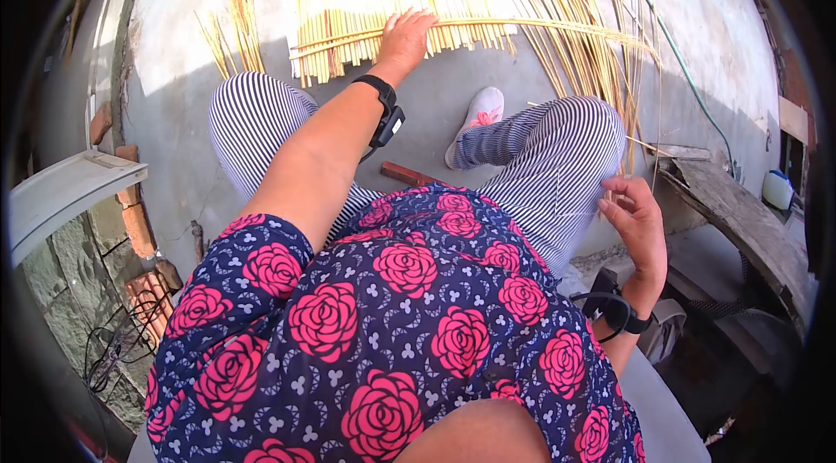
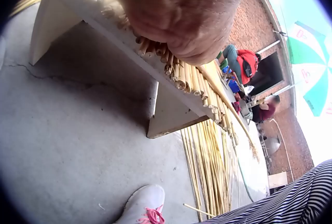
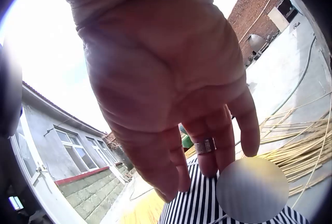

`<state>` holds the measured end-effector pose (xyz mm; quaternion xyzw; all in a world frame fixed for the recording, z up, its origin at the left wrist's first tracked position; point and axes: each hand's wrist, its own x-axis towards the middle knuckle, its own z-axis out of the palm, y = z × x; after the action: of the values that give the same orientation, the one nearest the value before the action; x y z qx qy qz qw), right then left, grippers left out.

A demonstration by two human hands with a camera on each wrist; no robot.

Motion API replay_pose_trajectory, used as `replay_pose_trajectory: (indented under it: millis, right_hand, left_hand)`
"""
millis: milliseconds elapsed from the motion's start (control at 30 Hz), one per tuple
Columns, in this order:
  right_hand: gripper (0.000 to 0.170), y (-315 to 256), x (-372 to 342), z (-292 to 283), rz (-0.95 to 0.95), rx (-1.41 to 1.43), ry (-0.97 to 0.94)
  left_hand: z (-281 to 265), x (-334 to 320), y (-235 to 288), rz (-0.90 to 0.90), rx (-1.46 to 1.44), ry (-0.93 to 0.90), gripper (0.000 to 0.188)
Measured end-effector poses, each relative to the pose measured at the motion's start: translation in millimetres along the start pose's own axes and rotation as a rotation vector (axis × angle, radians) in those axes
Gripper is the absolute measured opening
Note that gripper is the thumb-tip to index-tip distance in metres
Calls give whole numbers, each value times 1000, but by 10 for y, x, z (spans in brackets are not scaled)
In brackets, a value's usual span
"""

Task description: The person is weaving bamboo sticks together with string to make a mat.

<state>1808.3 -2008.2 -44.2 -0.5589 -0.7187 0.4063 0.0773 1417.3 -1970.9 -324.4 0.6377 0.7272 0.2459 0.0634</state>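
Observation:
My left hand grips long reed stalks that lie crosswise over a row of cut reeds. In the left wrist view the heel of that hand is right above the reed ends, and its fingers are hidden. Beside my right knee, my right hand hangs with loosely bent fingers. The right wrist view shows its palm and a ring, with the fingertips close over the striped trousers.
A white stand bears the reed row. More long reeds lie at the right, a smaller bunch at the left. A green hose runs along the concrete. A wooden board is near my right side. Other people sit farther off by a brick wall.

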Motion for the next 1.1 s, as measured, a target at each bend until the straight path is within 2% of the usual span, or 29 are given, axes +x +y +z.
replay_pose_trajectory:
  millis: [100,200,267,400,600,733,800,867,1000,1100]
  right_hand:
    - [25,-327,-22,56,-330,-396,258]
    - [25,-677,-125,326,-30,-394,-3]
    - [25,-588,-128,595,-72,-604,-64]
    - [16,-440,-137,764,-85,-709,45]
    - [15,-482,-140,840,43,-828,17]
    - [14,-428,-125,885,37,-854,64]
    - [13,-418,-101,781,-29,-729,35]
    - [13,-475,-90,610,-89,-535,-40]
    - [7,-739,88,455,101,-65,-201]
    - [4,-764,405,564,1,127,-190]
  left_hand:
    - [-2,0,5,-7,-2,-15,34]
    - [18,-3,31,-29,-37,-20,33]
    - [-23,29,-10,-37,-42,-2,33]
    - [9,-12,1,-20,-39,30,32]
    - [12,-19,-3,-10,-93,123,31]
    - [-77,-25,75,-16,-136,138,32]
    - [-97,7,71,-49,-158,78,35]
    - [-105,9,83,-28,-161,126,31]
    - [-169,-17,114,-38,-126,138,30]
    - [-117,-33,98,-39,-149,176,31]
